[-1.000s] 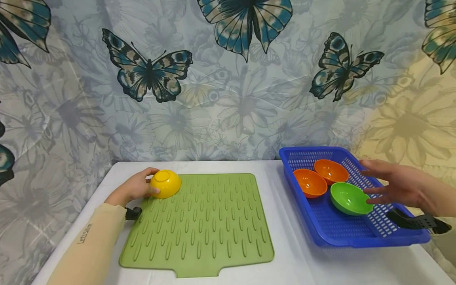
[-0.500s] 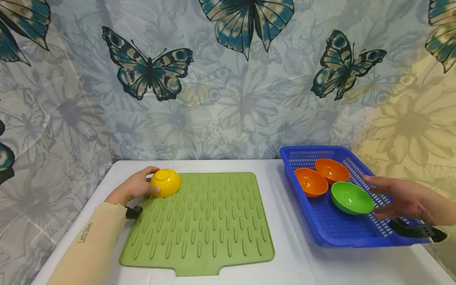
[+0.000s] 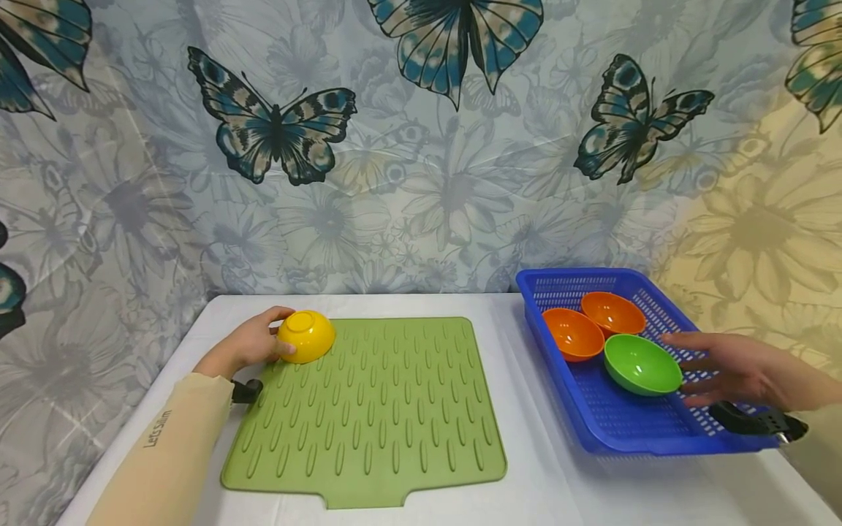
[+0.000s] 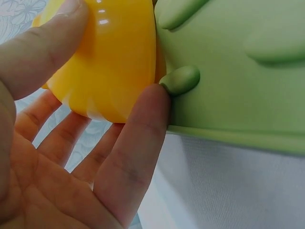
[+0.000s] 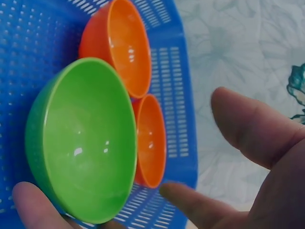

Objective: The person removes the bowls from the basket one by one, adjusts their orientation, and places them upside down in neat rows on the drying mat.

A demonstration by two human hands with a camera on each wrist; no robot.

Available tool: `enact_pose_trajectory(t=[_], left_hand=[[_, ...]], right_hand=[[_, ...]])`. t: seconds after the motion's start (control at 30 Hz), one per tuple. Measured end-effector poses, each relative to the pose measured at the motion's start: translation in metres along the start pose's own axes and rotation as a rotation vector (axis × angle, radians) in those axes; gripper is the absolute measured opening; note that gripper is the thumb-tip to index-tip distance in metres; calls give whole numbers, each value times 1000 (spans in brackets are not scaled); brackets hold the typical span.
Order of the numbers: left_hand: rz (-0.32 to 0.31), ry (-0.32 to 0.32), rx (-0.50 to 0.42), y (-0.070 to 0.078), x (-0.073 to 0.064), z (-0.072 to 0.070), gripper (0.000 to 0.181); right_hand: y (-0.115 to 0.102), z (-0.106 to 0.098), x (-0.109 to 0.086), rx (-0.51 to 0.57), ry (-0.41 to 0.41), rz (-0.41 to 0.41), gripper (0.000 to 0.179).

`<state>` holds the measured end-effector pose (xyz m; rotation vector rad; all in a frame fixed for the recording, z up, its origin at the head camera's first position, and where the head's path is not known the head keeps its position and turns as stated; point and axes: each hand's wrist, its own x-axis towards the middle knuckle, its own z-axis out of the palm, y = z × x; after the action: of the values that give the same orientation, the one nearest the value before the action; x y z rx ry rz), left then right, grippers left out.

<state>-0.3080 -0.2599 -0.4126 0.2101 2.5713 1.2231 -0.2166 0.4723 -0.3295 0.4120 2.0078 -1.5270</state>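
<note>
At the far left corner of the green ridged mat (image 3: 368, 416), a yellow bowl (image 3: 309, 337) sits upside down. My left hand (image 3: 246, 343) grips it from the left, thumb on its outer wall and fingertips low by the rim, as the left wrist view shows. Over the right side of the blue basket (image 3: 572, 409) is my right hand (image 3: 743, 369), fingers spread and right at the near side of a green bowl (image 3: 641, 365). That bowl stands mouth up in the basket, close against two orange bowls (image 3: 572, 334), also mouth up.
A white cloth (image 3: 526, 482) covers the table under mat and basket. Behind it hangs a curtain (image 3: 454, 219) printed with butterflies and flowers. The basket's raised blue rim (image 5: 190, 143) stands around the bowls.
My right hand has dropped lower, then moved left against the green bowl's side, and that bowl has shifted slightly left. The left hand and yellow bowl stay put.
</note>
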Motion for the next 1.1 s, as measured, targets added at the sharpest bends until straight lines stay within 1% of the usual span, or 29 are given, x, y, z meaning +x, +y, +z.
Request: enact_pose_trajectory(t=[0.13,0.2,0.27,0.4,0.57,0.77,0.93,1.03,1.1], left_hand=[[-5,1,-1,-3,0,-1,81],[0,-3,0,-3,1,-1,82],[-4,1,-4,-4,1,-1,81],[-7,5,-4,-4,1,-1,82],[-5,4,-5,-4,2,-1,82],[-12,2,-10,-3,2,-1,82],[-19,-2,-5,-3,2,-1,83],[-18,-2,-2,-3,2,-1,83],[-16,-3,-2,-3,1,-1,83]], right_hand=[[-2,-1,7,-55,-38,-25,89],[-3,0,12,-70,-43,-41,86],[-4,1,16,-103,-46,-42,87],[-4,4,24,-116,-26,-35,82],[-2,6,32,-119,-24,-31,74],[3,7,38,-107,-21,-5,74],[6,8,42,-117,17,8,68],[6,8,41,-92,37,30,63],[7,8,40,-73,50,43,64]])
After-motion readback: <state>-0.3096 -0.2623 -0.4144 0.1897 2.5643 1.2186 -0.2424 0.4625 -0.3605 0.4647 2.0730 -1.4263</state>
